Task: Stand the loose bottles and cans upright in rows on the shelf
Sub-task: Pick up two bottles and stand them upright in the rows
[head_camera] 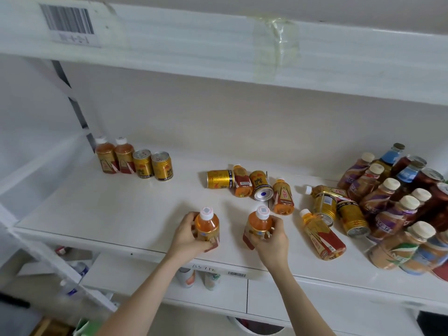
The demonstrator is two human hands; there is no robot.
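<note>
Barcode label [66, 20]: stuck to the front lip of the upper shelf, far left.
Shelf board [97, 209]: white and flat, carrying the drinks listed below.
Back-left row: two amber bottles [104, 156] with white caps, then two gold cans [143, 164]; all upright, side by side near the rear wall.
Left hand [186, 235]: fingers and thumb curled round the left orange bottle [206, 225], cap up, close to the front edge; contact of base with board not discernible.
Right hand [271, 238]: fingers wrapped round the right orange bottle [259, 225], cap up, near its neighbour but apart from it.
Centre heap [261, 186]: two gold cans and two orange bottles on their sides, touching one another, behind the hands.
Right heap [322, 236]: further fallen bottles and gold cans, overlapping, just beside the coffee bottles.
Coffee bottles [388, 197]: cream caps, crowded at far right, mostly upright; blue-labelled bottles and dark cans behind.
</note>
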